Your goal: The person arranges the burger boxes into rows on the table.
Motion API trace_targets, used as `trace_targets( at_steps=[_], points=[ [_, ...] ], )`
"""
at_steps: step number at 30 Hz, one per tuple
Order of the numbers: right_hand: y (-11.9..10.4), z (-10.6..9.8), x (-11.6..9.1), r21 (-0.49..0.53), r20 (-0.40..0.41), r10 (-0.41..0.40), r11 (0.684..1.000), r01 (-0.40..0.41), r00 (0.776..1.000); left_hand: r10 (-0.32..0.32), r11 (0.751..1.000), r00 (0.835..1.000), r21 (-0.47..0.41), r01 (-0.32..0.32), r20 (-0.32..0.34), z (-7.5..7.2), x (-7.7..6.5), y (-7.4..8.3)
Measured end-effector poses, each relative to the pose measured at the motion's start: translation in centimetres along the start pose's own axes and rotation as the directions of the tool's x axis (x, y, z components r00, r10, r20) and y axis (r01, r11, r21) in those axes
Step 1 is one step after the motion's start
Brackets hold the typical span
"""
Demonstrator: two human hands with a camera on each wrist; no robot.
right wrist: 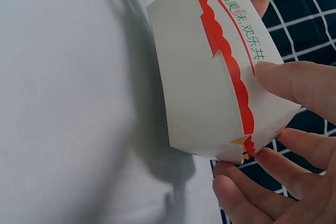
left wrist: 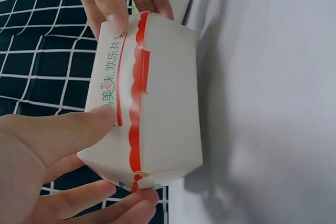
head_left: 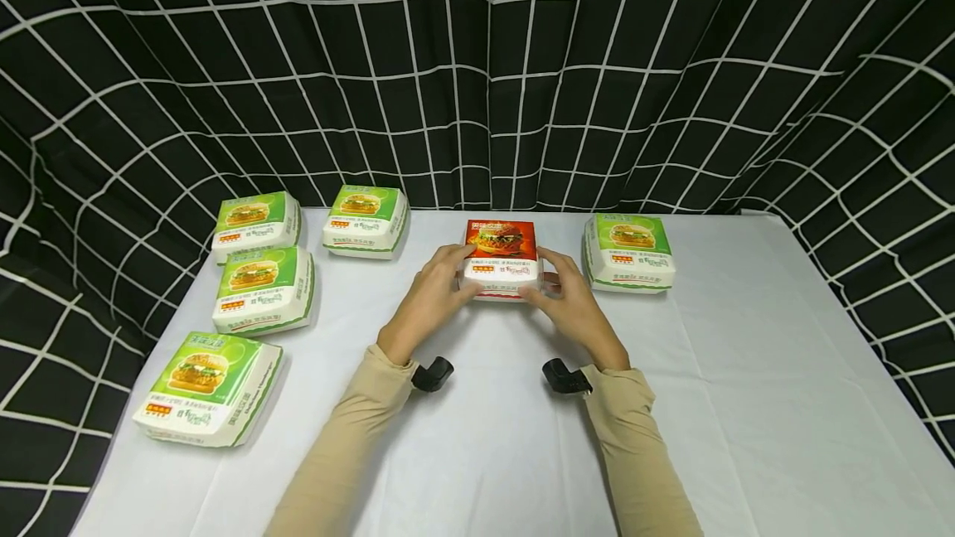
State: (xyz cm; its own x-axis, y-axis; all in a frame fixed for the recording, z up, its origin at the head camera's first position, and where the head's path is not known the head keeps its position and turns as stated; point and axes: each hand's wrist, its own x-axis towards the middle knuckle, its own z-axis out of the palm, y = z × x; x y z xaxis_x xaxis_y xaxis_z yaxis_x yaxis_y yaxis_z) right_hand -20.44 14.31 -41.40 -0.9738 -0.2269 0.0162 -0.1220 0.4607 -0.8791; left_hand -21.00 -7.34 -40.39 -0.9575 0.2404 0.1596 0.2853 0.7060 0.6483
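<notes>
In the head view I see a red-topped burger box (head_left: 501, 259) near the far side of the white surface (head_left: 746, 404), between the person's left hand (head_left: 433, 295) and right hand (head_left: 573, 302). Both hands pinch it from either side. A green-topped box (head_left: 629, 253) rests just right of the right hand; four more green-topped boxes (head_left: 203, 388) lie to the left. A black checked curtain (head_left: 477, 48) hangs behind.

In the left wrist view, the left thumb presses the lettered front, fingers curled at the box's end, beside a red scalloped band (left wrist: 137, 90).

In the right wrist view, the right hand grips likewise at the opposite end. Whether the box touches the surface, I can't tell.
</notes>
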Motion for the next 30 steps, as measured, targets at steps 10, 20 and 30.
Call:
trace_targets(
  at_steps=[10,20,30],
  points=[
    [1.0,-1.4,0.0,0.021,0.0,0.063,0.998,-0.063,0.998,0.026,0.998,1.0,-0.06,-0.027,-0.011,1.5,1.0,0.0],
    [1.2,-2.0,-0.1,-0.079,-0.044,0.075,0.994,-0.078,0.996,0.046,0.997,0.999,-0.061,-0.047,-0.01,2.6,1.8,0.5],
    [0.9,-2.0,-0.4,-0.215,-0.201,0.052,0.972,-0.096,0.978,0.043,0.998,0.998,-0.049,-0.045,-0.034,3.6,2.4,0.8]
  ],
)
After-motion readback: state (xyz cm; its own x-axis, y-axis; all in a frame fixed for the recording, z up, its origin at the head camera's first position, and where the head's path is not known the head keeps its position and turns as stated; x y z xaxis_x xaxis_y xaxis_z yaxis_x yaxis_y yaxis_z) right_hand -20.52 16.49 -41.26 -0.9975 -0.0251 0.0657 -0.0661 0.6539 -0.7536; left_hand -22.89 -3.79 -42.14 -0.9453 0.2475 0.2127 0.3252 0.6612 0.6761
